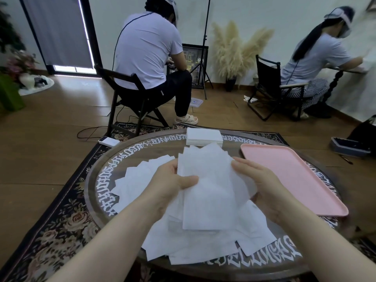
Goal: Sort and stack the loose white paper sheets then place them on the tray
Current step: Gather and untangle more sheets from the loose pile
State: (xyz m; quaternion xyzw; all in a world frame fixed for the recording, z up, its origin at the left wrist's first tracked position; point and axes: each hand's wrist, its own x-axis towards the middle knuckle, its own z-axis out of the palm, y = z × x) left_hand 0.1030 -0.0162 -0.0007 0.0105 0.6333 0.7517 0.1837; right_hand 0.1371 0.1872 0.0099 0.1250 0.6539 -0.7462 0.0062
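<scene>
Both my hands hold a loose bundle of white paper sheets (207, 180) above the round table. My left hand (173, 182) grips the bundle's left edge with the thumb on top. My right hand (262, 184) holds the right edge from the side and beneath. More loose white sheets (195, 247) lie scattered under the bundle and spread out to the left (134, 180). A neat stack of white sheets (204, 136) sits at the table's far edge. The pink tray (293, 176) lies bare on the table's right side.
The round dark table (95, 180) with white lettering stands on a floral rug (50, 231). A white device (108, 141) with a cable lies on the floor to the left. Two seated persons on folding chairs (130, 92) work beyond the table. A dark case (350, 146) lies at the right.
</scene>
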